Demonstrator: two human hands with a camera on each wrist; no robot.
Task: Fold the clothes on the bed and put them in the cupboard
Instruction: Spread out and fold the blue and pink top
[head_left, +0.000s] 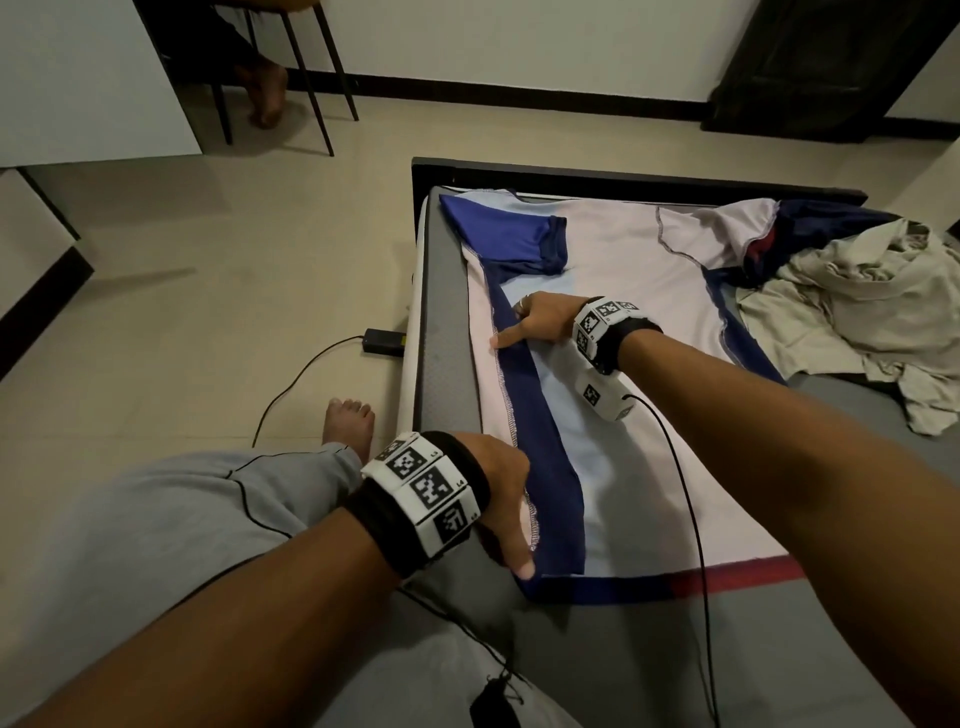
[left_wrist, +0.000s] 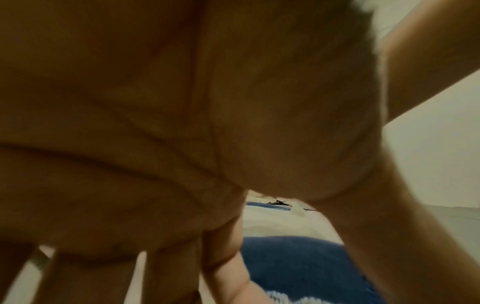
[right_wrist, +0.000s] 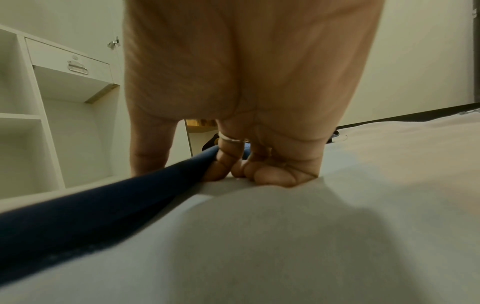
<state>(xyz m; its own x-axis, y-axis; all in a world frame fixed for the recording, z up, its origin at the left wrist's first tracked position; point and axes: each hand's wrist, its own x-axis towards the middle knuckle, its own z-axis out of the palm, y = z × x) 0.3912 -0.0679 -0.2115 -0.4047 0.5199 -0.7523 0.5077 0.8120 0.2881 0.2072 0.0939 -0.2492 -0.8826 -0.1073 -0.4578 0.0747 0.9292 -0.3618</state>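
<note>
The right hand (head_left: 540, 323), its fingers curled onto the cloth and the forefinger stretched along the seam, pins a folded-in navy side panel of a white-and-navy jersey (head_left: 613, 332), while the left hand (head_left: 501, 506), fingers straight and thumb out, presses the same fold flat near the hem. The jersey lies spread inside out across the bed (head_left: 441, 358), one blue sleeve (head_left: 511, 234) already turned in, so the first fold looks under way and the far side, the halving and the trip to the cupboard (right_wrist: 33, 115) remain. One jersey is being worked; a crumpled beige garment (head_left: 857, 306) waits beside it, partly over its far edge, and how many pieces that heap holds cannot be told.
</note>
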